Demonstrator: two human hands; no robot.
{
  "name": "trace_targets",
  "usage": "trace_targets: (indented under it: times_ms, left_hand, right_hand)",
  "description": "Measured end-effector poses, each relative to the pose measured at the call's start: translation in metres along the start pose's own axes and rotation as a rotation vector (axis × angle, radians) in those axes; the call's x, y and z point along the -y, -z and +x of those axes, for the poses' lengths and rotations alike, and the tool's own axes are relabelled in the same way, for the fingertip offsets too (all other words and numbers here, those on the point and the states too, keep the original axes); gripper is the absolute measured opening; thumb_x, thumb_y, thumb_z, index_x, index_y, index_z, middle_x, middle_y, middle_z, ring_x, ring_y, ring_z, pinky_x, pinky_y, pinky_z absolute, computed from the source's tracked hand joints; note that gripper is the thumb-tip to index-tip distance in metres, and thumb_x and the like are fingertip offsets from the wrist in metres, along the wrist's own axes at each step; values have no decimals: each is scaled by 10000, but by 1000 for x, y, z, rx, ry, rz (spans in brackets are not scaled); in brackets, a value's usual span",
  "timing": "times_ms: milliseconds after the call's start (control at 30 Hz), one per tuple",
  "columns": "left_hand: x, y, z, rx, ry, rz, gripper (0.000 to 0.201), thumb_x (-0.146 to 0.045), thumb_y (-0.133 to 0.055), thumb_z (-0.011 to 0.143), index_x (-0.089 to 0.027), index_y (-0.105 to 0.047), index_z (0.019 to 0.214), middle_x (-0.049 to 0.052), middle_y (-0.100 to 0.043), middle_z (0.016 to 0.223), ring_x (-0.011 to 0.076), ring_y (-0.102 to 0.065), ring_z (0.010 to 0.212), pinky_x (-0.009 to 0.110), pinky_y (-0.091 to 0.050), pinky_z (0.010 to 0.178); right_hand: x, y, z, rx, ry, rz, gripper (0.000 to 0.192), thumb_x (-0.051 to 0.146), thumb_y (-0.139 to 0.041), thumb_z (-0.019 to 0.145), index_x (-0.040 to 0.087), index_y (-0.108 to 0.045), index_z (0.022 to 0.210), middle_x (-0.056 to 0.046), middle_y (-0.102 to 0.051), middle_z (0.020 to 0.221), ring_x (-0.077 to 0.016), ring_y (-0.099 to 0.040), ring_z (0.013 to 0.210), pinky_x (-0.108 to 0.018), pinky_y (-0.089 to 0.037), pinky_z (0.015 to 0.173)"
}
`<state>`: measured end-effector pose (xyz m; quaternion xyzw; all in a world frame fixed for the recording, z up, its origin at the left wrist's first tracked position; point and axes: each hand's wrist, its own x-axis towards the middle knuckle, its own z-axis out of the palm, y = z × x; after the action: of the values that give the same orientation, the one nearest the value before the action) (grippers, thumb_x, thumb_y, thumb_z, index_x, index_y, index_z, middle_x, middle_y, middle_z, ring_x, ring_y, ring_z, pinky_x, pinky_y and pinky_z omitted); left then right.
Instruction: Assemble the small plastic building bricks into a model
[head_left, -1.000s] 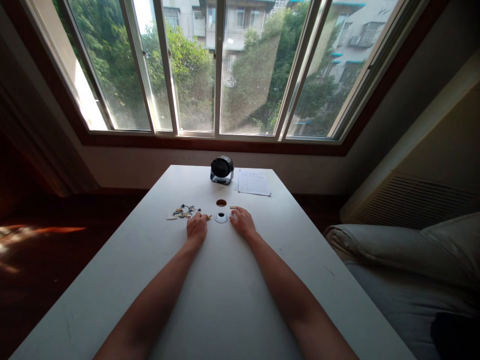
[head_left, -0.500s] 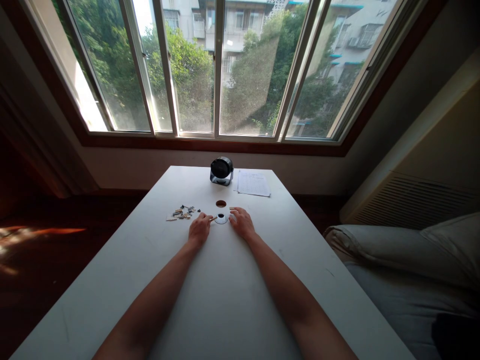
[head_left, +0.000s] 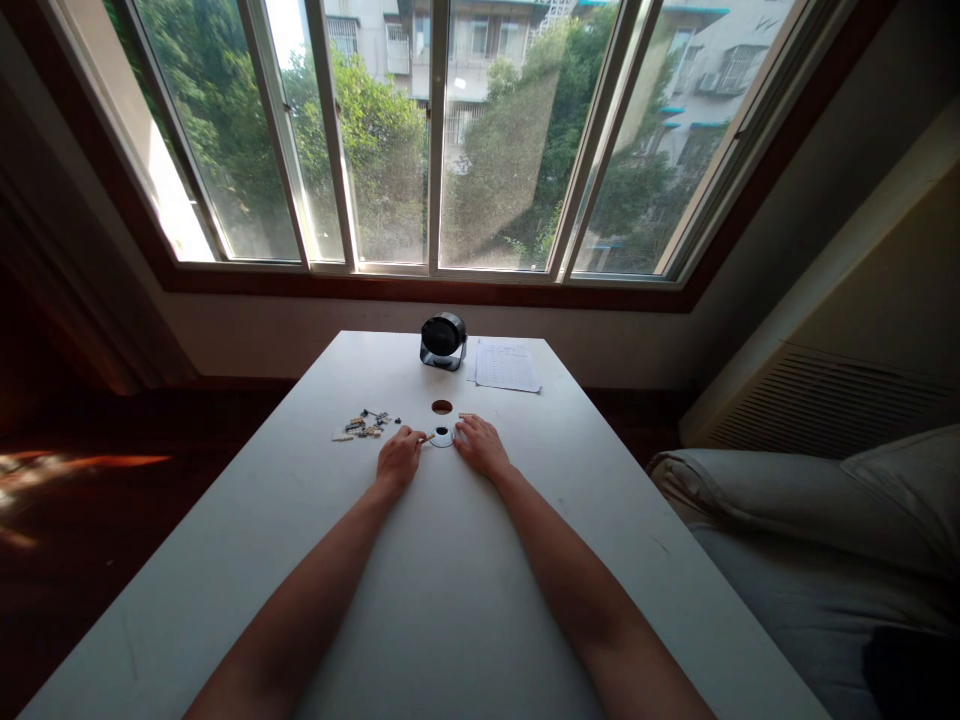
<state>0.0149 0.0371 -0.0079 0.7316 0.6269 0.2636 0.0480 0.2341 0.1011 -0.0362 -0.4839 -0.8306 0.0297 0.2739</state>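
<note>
On the white table (head_left: pixel 435 560), my left hand (head_left: pixel 399 458) pinches a small light-coloured piece (head_left: pixel 429 436) between thumb and fingertips; its kind is too small to tell. The piece's tip points at a round white ring (head_left: pixel 442 444) with a dark centre, lying between the two hands. My right hand (head_left: pixel 484 447) rests at the ring's right side, fingers spread and bent, fingertips at its edge. Just beyond those fingertips lies another small tan piece (head_left: pixel 465 415). Left of my left hand is a loose pile of small tan and dark parts (head_left: pixel 365 427).
A round hole (head_left: pixel 442 407) with a brown inside opens in the tabletop beyond the ring. Farther back stand a black round device (head_left: pixel 443 340) on a bracket and a printed sheet (head_left: pixel 508 368). A grey sofa (head_left: pixel 810 500) is at the right, a window ahead.
My right hand has moved slightly left, bringing its fingers closer to the ring. My left hand has hardly moved and keeps its small piece.
</note>
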Motion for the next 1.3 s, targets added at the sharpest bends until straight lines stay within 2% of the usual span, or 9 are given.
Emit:
trace_targets:
  times_ms: [200, 433, 600, 833, 1133, 1300]
  left_hand:
    - [3, -3, 1, -20, 15, -27, 259, -266, -463, 948, -267, -656, 1120, 56, -614, 1073, 167, -589, 884, 267, -416, 745]
    - [9, -4, 4, -31, 49, -119, 257, -262, -466, 942, -255, -665, 1103, 52, -631, 1053, 157, -595, 900, 261, -434, 802]
    - [9, -3, 5, -37, 53, -168, 259, -248, -486, 925, -244, -669, 1108, 57, -638, 1059, 160, -596, 913, 267, -448, 827]
    - [7, 1, 5, -71, 54, -234, 254, -204, -514, 895, -222, -646, 1111, 57, -660, 1001, 167, -604, 895, 288, -456, 828]
    - [6, 0, 4, -63, 57, -296, 90, -235, -547, 866, -211, -600, 936, 31, -666, 926, 141, -595, 775, 260, -444, 721]
    - [5, 1, 4, -47, 48, -295, 61, -229, -561, 852, -212, -596, 899, 19, -659, 872, 135, -598, 757, 251, -439, 704]
  right_hand:
    - [3, 4, 3, -54, 6, 77, 279, 302, -598, 896, 232, -643, 1162, -81, -584, 1293, -229, -486, 1247, -405, -370, 1068]
    - [23, 11, 1, -44, 103, 204, 190, 220, -582, 898, 254, -687, 1052, -36, -685, 1025, -181, -619, 958, -306, -470, 872]
    - [31, 16, 0, -47, 135, 271, 163, 215, -576, 893, 243, -686, 1011, -24, -692, 940, -158, -629, 839, -266, -475, 787]
    - [41, 16, 0, -19, 144, 375, 141, 224, -594, 870, 229, -675, 985, -31, -690, 934, -154, -636, 812, -269, -494, 771]
    - [44, 17, 0, 6, 154, 420, 166, 181, -616, 837, 223, -669, 988, -29, -685, 942, -152, -628, 817, -266, -493, 761]
    - [47, 18, 0, 40, 173, 417, 115, 175, -586, 849, 219, -685, 890, -13, -682, 881, -132, -605, 738, -242, -474, 721]
